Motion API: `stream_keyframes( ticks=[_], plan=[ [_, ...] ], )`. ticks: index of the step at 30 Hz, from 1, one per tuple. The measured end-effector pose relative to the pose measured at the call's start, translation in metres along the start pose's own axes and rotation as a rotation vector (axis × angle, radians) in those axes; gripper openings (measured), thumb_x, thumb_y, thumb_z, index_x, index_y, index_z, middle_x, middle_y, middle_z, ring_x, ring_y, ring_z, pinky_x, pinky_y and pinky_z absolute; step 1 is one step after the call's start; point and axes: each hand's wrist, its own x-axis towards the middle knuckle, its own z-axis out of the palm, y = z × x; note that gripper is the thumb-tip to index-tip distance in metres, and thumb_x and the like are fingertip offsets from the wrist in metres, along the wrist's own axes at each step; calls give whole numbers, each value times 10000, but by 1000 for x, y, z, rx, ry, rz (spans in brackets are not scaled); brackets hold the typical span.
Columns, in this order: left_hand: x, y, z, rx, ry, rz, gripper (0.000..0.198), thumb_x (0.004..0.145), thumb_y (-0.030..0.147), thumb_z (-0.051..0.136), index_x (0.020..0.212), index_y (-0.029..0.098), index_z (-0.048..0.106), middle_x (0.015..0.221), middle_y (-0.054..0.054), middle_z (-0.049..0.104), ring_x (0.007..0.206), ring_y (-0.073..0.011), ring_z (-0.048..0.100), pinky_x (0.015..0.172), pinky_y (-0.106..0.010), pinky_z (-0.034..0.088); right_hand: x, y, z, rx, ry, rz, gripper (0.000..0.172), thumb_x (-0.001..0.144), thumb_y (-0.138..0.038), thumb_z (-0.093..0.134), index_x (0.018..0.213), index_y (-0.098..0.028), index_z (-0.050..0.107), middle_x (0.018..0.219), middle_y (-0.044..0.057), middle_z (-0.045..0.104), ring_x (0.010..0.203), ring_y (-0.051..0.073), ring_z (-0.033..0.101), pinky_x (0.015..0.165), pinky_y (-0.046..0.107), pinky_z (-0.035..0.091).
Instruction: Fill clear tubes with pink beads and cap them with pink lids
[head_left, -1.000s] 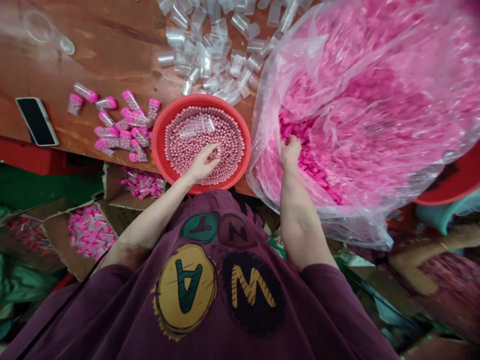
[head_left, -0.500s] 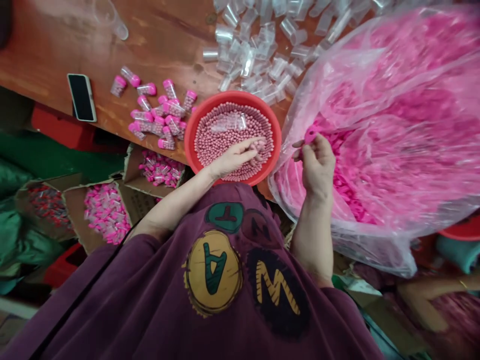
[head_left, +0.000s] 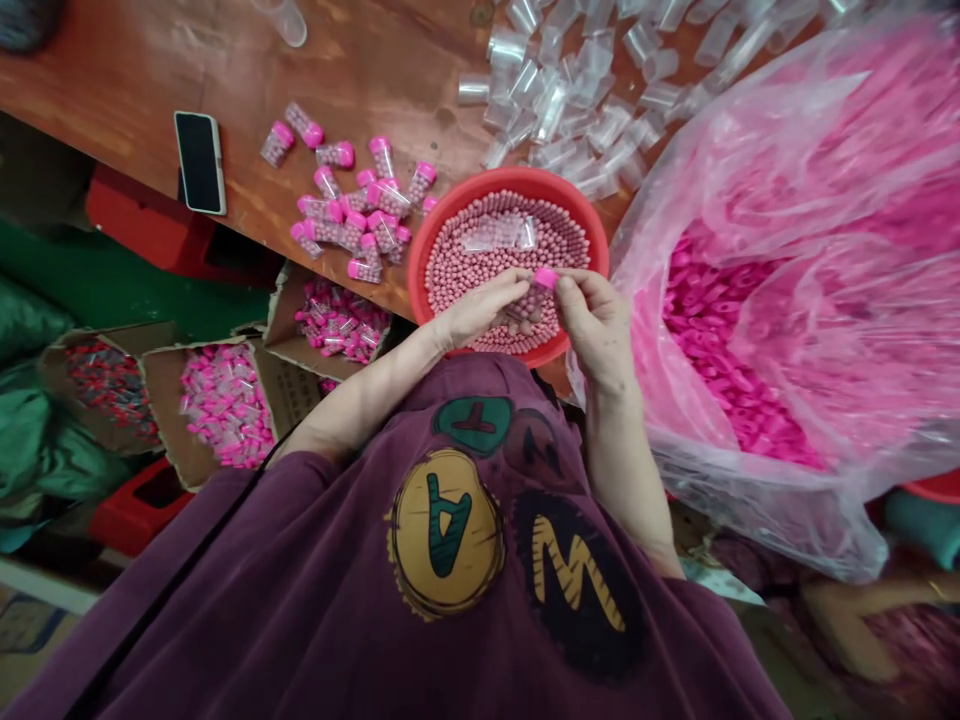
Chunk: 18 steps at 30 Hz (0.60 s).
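Observation:
My left hand [head_left: 487, 305] is closed around a small clear tube [head_left: 529, 303] filled with pink beads, above the near part of the red basin [head_left: 421, 268]. At the tube's right end is a bright pink cap [head_left: 545, 278], pinched by the fingers of my right hand [head_left: 596, 320]. Whether the cap is fully on cannot be made out. Pink beads [head_left: 457, 262] fill the basin, and clear empty tubes [head_left: 499, 234] lie on top of them.
Capped, filled tubes [head_left: 386, 195] lie left of the basin, near a phone [head_left: 200, 163]. Empty clear tubes [head_left: 551, 105] are heaped behind it. At right, a plastic bag [head_left: 825, 300] holds pink caps [head_left: 739, 360]. Cardboard boxes [head_left: 169, 400] stand below left. Another person's arm [head_left: 847, 620] shows lower right.
My right hand has come left from the bag's opening with the pink cap, which now meets the tube in my left hand. The whole view has shifted slightly.

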Motion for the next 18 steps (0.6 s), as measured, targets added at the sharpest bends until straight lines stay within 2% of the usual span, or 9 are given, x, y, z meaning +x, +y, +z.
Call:
stream_keyframes(
  ticks=[2,7,11,18],
  plan=[
    [-2,-2,-1,19,-12,31,261,1210,461,595,1304,249,717,1074,-76,867,861,-219,841,862,-401,719,-2,-4,4,-55,25,-19,517,1126,-809,653,1279,-373,886,1180,44,864,1174,305,844,1003,560,753],
    [-5,-6,3,35,15,87,346,1191,553,667,1353,255,737,1162,-103,837,936,-249,853,865,-434,701,-9,-16,15,-165,93,-13,522,1141,-759,665,1343,-330,883,1300,76,908,1240,310,851,1157,565,726],
    [-9,-5,10,-5,22,126,281,1206,489,653,1287,233,736,1168,-101,829,956,-238,854,881,-435,707,-16,-19,17,-190,87,-60,495,1169,-685,631,1399,-324,878,1404,80,901,1306,316,858,1230,590,700],
    [-16,-2,13,-61,39,61,238,1244,404,611,1285,210,743,1161,-103,841,1095,-230,860,926,-387,717,-24,-15,4,-250,45,-177,453,1208,-649,621,1419,-348,887,1380,74,905,1282,318,870,1217,600,701]
  ],
)
